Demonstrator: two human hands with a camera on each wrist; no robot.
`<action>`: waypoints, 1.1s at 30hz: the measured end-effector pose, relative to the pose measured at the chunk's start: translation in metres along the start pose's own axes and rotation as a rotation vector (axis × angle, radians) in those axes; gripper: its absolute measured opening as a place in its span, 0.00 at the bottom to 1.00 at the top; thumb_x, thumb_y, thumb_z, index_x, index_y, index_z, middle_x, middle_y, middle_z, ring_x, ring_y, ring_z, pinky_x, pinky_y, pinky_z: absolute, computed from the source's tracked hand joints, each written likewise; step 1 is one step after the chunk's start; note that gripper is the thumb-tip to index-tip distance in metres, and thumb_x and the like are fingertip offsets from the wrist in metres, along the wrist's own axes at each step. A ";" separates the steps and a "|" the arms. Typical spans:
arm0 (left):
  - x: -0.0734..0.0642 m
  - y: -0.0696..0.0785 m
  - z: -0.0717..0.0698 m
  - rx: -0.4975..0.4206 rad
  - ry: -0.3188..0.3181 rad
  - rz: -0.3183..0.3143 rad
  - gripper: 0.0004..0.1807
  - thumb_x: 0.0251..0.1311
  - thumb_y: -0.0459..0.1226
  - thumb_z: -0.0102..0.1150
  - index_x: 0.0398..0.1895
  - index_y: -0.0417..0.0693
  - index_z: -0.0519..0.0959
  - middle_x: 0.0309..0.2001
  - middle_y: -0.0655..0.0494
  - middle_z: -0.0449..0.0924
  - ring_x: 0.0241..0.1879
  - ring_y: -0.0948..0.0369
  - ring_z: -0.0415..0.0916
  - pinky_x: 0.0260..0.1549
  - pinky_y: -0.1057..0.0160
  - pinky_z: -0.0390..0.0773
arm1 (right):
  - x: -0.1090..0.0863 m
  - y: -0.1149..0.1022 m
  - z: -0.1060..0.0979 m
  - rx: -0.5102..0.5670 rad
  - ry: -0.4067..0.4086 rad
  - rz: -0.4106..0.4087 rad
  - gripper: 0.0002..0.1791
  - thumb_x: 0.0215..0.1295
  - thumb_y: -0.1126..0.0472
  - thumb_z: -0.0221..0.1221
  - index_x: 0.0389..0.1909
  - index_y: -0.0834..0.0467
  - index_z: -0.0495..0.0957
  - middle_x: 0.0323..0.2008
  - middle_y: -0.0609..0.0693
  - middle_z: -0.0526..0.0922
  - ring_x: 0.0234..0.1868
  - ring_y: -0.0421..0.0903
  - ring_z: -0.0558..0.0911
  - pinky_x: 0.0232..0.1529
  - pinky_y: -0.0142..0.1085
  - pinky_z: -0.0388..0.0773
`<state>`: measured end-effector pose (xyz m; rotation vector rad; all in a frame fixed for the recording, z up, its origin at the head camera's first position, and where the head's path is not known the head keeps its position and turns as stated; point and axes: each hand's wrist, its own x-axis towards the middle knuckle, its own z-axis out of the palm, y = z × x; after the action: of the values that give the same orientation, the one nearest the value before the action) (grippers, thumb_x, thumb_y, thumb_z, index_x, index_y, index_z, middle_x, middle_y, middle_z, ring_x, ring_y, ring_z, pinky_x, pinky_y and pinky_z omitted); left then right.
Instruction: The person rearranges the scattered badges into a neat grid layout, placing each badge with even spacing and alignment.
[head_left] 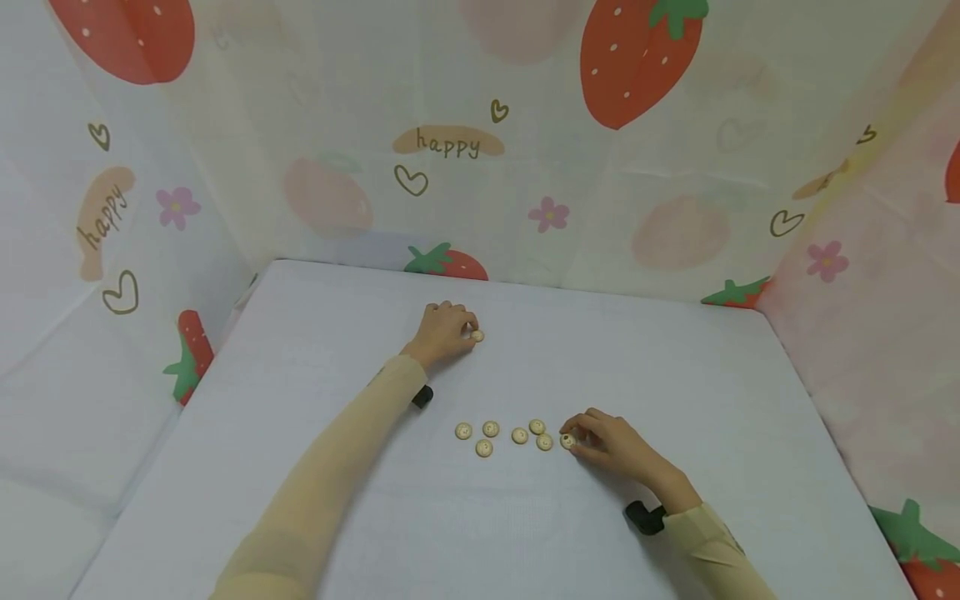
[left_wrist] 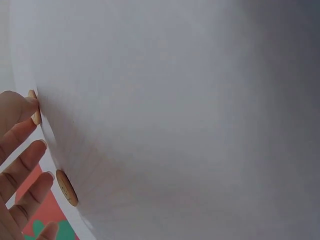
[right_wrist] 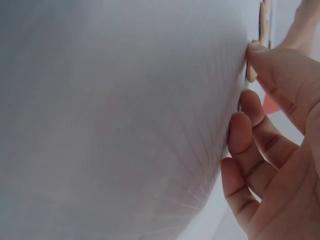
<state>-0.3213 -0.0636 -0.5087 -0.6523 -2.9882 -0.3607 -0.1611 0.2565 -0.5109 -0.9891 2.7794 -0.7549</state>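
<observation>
Pinching one pale disc point(head_left: 478, 337) with your left hand point(head_left: 442, 331) and another disc point(head_left: 567, 442) with your right hand point(head_left: 618, 446), you should press only gently.

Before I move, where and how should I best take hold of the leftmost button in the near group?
I would pinch the leftmost button by its near and far edges, coming from above and the left. It is round and lies flat on the table, so its edge offers the grip; the nearest buttons lie to its right, leaving its left side freer.
</observation>
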 end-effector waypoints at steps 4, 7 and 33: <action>0.001 0.000 -0.001 0.010 0.011 0.006 0.15 0.57 0.51 0.57 0.41 0.56 0.82 0.34 0.57 0.78 0.39 0.56 0.71 0.51 0.47 0.66 | 0.000 0.000 0.000 -0.003 0.003 -0.006 0.13 0.59 0.59 0.62 0.45 0.50 0.77 0.32 0.41 0.74 0.31 0.35 0.72 0.34 0.30 0.74; 0.002 0.000 -0.001 0.014 0.014 0.004 0.15 0.57 0.51 0.57 0.42 0.56 0.81 0.34 0.57 0.78 0.39 0.56 0.71 0.51 0.48 0.67 | 0.000 -0.001 0.000 -0.006 0.001 -0.005 0.13 0.59 0.59 0.61 0.45 0.51 0.77 0.32 0.41 0.74 0.30 0.35 0.72 0.34 0.30 0.73; -0.019 0.005 -0.019 -0.034 0.070 0.026 0.12 0.55 0.48 0.59 0.42 0.58 0.81 0.36 0.60 0.77 0.41 0.58 0.70 0.55 0.47 0.63 | 0.000 0.002 0.001 -0.024 0.010 -0.022 0.13 0.59 0.60 0.61 0.46 0.52 0.77 0.31 0.42 0.74 0.29 0.36 0.71 0.31 0.28 0.71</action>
<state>-0.3020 -0.0713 -0.4916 -0.6661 -2.9108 -0.4251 -0.1618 0.2574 -0.5129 -1.0250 2.7963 -0.7332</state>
